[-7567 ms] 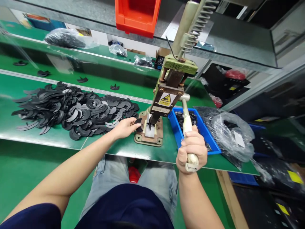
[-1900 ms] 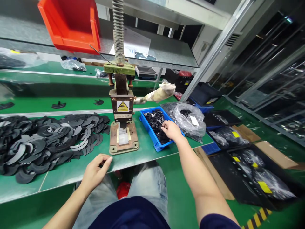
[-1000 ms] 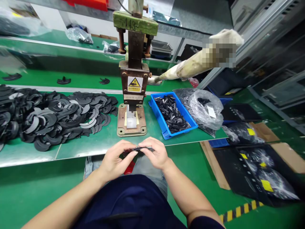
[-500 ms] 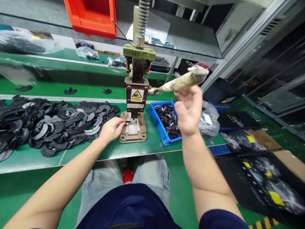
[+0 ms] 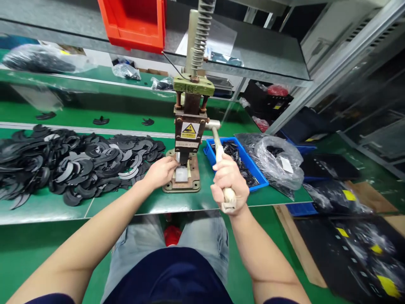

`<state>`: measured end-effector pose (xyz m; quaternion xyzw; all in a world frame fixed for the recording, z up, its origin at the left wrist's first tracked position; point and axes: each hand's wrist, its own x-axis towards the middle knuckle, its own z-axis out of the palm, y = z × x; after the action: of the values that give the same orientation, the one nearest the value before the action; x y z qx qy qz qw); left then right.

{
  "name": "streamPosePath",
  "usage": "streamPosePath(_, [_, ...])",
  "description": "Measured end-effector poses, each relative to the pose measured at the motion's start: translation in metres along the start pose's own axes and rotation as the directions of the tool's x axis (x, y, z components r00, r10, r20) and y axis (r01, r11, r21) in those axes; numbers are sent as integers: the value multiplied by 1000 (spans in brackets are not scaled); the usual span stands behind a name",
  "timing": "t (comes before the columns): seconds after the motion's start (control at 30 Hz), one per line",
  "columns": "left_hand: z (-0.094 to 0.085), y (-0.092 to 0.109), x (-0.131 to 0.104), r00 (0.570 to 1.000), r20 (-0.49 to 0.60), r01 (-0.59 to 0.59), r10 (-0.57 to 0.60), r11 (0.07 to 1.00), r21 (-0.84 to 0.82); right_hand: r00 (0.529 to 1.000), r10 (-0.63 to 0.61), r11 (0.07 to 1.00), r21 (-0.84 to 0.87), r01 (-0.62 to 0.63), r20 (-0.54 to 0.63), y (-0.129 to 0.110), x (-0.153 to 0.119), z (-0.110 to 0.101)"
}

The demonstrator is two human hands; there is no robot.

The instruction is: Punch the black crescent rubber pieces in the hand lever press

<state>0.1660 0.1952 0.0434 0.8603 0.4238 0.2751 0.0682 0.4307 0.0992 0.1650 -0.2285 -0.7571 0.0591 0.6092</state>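
My right hand (image 5: 230, 181) is wrapped round the pale, taped lever (image 5: 218, 145) of a hand press (image 5: 187, 128); the lever slants down toward me. The press ram is down on the small fixture over the base plate (image 5: 196, 173). My left hand (image 5: 162, 171) is closed at the left side of that fixture, fingertips together beside the ram. What its fingers pinch is too small and hidden to name. A white block (image 5: 181, 174) lies at the front of the fixture.
Left of the press lies a big heap of black curved parts (image 5: 79, 164). To the right are a blue bin (image 5: 260, 184) of small black parts and a clear plastic bag (image 5: 295, 147). An orange bin (image 5: 133, 40) sits on the shelf above.
My right hand has pulled the lever down and toward me, and its fingers have closed round it. The ram is lower. My left hand has stayed beside the fixture.
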Motion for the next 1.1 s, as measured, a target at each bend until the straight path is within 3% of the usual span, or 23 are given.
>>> streamPosePath(0.17, [-13, 18, -22, 998, -45, 39, -43, 995, -93, 999, -20, 999, -50, 18, -35, 9, -17, 5])
streamPosePath(0.27, [-28, 26, -59, 982, -144, 106, -124, 986, -125, 995, -39, 997, -66, 32, -96, 13, -14, 9])
streamPosePath(0.37, [-49, 20, -112, 916, -288, 269, -280, 960, -79, 985, -53, 997, -63, 44, -164, 18, -13, 14])
streamPosePath(0.43, [-67, 4, -151, 818, -391, 449, -423, 893, -26, 981, -61, 997, -63, 51, -185, 21, -14, 16])
streamPosePath(0.47, [-77, -7, -170, 741, -449, 558, -500, 830, -4, 980, -63, 997, -62, 52, -190, 22, -14, 17])
streamPosePath(0.57, [-103, -45, -217, 447, -586, 840, -676, 542, 15, 976, -61, 997, -61, 49, -209, 23, -15, 18])
streamPosePath(0.63, [-113, -65, -238, 340, -586, 917, -735, 398, 33, 973, -48, 997, -63, 35, -225, 23, -15, 19])
streamPosePath(0.73, [-117, -82, -256, 315, -496, 944, -809, 322, 75, 975, -43, 997, -78, 27, -220, 20, -14, 20])
streamPosePath(0.9, [-113, -84, -264, 288, -422, 956, -860, 285, 71, 977, -58, 996, -80, 43, -204, 19, -13, 20])
streamPosePath(1.0, [-113, -84, -262, 299, -419, 943, -857, 333, -8, 974, -68, 996, -75, 53, -218, 21, -14, 20])
streamPosePath(1.1, [-116, -82, -256, 242, -414, 914, -877, 350, -207, 976, -57, 996, -78, 41, -212, 23, -15, 20])
